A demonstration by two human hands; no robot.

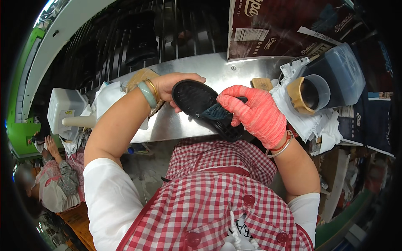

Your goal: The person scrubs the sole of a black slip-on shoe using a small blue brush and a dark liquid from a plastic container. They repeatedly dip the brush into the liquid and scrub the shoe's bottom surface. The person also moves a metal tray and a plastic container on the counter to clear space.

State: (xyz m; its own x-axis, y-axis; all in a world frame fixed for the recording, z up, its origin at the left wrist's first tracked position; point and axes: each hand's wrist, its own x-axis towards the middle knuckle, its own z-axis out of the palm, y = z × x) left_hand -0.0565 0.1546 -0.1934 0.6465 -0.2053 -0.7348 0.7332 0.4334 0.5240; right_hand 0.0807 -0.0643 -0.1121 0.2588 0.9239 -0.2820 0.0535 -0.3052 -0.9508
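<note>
My left hand (173, 85) grips one end of a black shoe sole (197, 102), held tread-up over the metal table (217, 71). A green bangle and a gold one sit on that wrist. My right hand (255, 113), in a pink knitted glove, closes on a dark brush-like tool (217, 112) pressed against the sole's middle. The sole's other end pokes out below the glove.
A clear plastic cup with dark liquid (312, 94) stands at the right beside a lidded plastic box (343, 75). White paper and rags (314, 121) lie around them. Brown cartons (284, 25) stand behind. A white box (65, 104) sits at left. Another person (50, 184) sits at lower left.
</note>
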